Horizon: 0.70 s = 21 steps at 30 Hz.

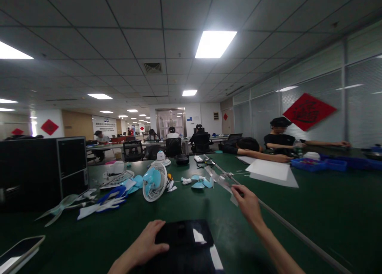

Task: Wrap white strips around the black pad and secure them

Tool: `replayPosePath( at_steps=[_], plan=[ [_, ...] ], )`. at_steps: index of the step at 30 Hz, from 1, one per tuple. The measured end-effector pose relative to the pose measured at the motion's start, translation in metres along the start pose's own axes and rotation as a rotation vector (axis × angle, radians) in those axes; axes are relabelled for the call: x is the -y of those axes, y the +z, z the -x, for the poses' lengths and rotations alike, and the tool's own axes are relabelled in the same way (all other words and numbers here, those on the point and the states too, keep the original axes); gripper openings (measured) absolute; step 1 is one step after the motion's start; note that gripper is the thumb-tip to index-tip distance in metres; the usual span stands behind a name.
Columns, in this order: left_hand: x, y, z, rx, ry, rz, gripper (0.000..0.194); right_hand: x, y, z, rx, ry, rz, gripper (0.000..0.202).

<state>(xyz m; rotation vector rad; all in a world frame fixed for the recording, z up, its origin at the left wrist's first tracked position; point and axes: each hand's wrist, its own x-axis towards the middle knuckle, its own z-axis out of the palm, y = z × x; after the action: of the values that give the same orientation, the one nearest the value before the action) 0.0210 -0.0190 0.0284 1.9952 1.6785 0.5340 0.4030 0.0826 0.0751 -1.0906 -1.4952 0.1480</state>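
Along the near left edge of the green tabletop (pixel 125 220), I've got a pale-rimmed flat device (pixel 22 250), and beyond it a big black computer tower (pixel 32 170). Next across, a translucent, pale-green fan blade (pixel 61 206) lies beside a heap of white-and-blue gloves (pixel 110 202). Now the left hand (pixel 146 242): I see thumb and index finger spread apart, laid on the far left corner of a glossy black flat object (pixel 183 240). Behind it a fan with a white wire grille and light-blue blades (pixel 153 182) stands tilted. That black object sits at bottom centre, right in front of the wearer, light glaring off its top. Past it, a loose light-blue fan blade (pixel 201 183) lies flat. And here's the right hand (pixel 247 206), thumb and fingertips pinching the near end of a translucent plastic strip (pixel 219 181); it slants away to the left, above the table. A long grey metal rod (pixel 298 233) runs diagonally past that hand. Further right I pick up white paper sheets (pixel 271 172), a co-worker in a black cap (pixel 279 140) at the table, and bright blue plastic trays (pixel 308 165).
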Motion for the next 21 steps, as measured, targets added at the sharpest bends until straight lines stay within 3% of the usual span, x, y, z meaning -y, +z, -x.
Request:
replayPosePath(
  at_steps=[4,9,18,21],
  plan=[
    [0.009,-0.001,-0.003,-0.006,0.023,-0.004,0.094,0.02,0.004,0.006,0.12,0.049,-0.176,0.043],
    [0.012,-0.001,-0.005,-0.011,0.038,0.012,0.079,0.035,0.01,0.015,0.272,0.134,-0.345,0.044],
    [0.017,0.0,-0.008,-0.033,0.067,0.016,0.08,0.052,0.014,0.025,0.409,0.161,-0.584,0.039],
    [0.025,-0.008,-0.012,-0.108,0.058,0.031,0.076,0.052,0.015,0.027,0.458,0.182,-0.639,0.038]
  ],
)
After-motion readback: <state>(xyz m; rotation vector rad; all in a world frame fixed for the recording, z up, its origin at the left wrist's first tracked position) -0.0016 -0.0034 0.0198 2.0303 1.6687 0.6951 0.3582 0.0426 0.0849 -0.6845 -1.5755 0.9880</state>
